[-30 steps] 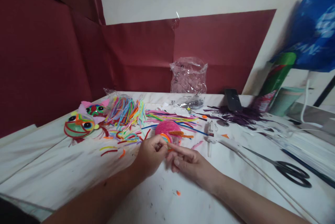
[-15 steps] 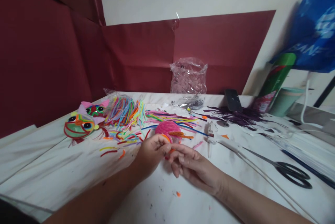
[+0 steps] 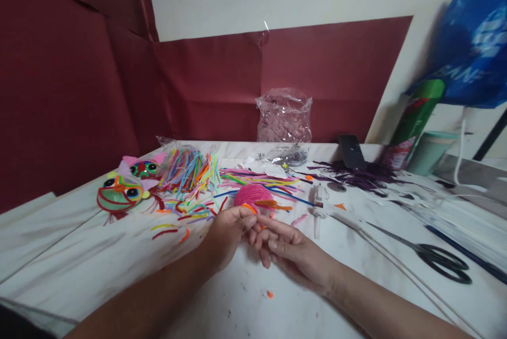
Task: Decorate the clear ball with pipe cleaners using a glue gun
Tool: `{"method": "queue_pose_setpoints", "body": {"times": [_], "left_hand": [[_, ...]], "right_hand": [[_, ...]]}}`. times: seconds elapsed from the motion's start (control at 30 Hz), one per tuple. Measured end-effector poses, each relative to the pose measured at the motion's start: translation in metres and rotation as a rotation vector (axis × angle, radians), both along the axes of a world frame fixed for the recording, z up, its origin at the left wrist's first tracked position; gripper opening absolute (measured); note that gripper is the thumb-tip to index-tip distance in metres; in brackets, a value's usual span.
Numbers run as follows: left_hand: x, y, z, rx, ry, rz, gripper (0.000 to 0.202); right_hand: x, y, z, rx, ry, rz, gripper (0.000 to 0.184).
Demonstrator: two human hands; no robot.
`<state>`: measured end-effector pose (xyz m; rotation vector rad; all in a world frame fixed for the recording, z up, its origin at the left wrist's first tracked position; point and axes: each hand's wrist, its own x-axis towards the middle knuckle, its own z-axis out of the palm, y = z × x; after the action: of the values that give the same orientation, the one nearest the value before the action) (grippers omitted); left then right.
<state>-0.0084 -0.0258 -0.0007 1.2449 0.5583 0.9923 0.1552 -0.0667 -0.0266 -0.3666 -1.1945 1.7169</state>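
My left hand [image 3: 229, 231] is closed in a pinch at the near edge of a round pink piece [image 3: 250, 195] that looks wound with fuzzy pipe cleaner. My right hand [image 3: 291, 248] meets it from the other side, its index fingertip against the left thumb and its other fingers curled underneath. A little orange shows at the left fingertips and between the hands, but what the fingers grip is hidden. Brown-orange pipe cleaner pieces [image 3: 273, 205] stick out at the right of the pink piece. Several pipe cleaners [image 3: 261, 176] lie behind it.
Left stand two decorated animal faces [image 3: 121, 191] beside a bundle of pipe cleaners [image 3: 190, 167]. To the right lie a white glue gun [image 3: 320, 201], black-handled scissors [image 3: 443, 262], purple strips [image 3: 364, 174] and a phone [image 3: 351, 151]. A clear plastic bag [image 3: 284, 122] is at the back.
Both hands stay together at the pink piece. The fingers have shifted slightly, with the right fingertips a touch further left under the left hand. The view has moved a little.
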Motion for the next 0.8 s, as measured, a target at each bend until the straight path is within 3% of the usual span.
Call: {"method": "queue_pose_setpoints", "body": {"times": [0.27,0.6,0.8], "left_hand": [[0.001,0.003,0.000,-0.068,0.018,0.026,0.024],[0.002,0.003,0.002,-0.081,0.014,0.074,0.029],[0.001,0.003,-0.001,-0.024,0.049,0.112,0.028]], "right_hand": [[0.001,0.003,-0.005,-0.002,-0.035,-0.029,0.048],[0.001,0.007,-0.015,0.027,-0.098,-0.067,0.053],[0.001,0.003,-0.007,-0.061,-0.016,-0.004,0.054]]}}
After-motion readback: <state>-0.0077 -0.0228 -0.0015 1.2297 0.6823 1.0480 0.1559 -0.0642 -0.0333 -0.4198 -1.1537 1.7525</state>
